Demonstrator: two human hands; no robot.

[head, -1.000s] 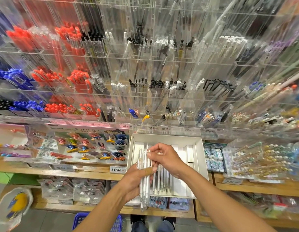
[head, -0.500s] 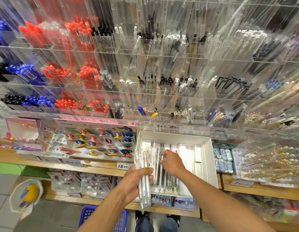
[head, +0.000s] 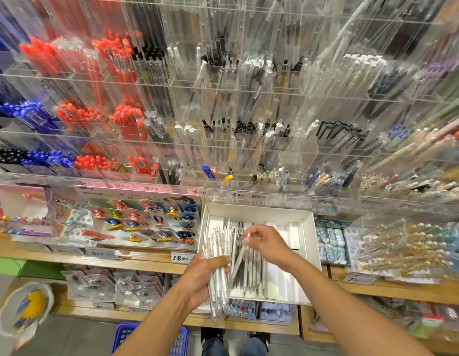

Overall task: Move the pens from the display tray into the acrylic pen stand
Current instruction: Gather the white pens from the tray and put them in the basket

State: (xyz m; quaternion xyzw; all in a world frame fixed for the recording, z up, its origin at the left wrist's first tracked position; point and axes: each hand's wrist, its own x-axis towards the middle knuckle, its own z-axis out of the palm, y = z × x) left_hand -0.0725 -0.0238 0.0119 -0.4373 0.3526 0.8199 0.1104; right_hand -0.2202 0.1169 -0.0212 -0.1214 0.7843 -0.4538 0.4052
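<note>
1. Shop shelving carries a white tray (head: 309, 242), the landmark.
2. Left hand (head: 206, 274) grips a bundle (head: 218, 283) at the tray's left edge, likely collecting.
3. Right hand (head: 265, 244) pinches one pen (head: 238, 258) above the tray's remaining pens (head: 252, 276).
4. Acrylic stand (head: 249, 147) rises behind the tray, awaiting them.

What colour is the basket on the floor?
Blue basket, by the person's feet, in the head view.

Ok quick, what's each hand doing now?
Left hand: grips a bundle of clear pens.
Right hand: pinches one pen over the display tray.
</note>
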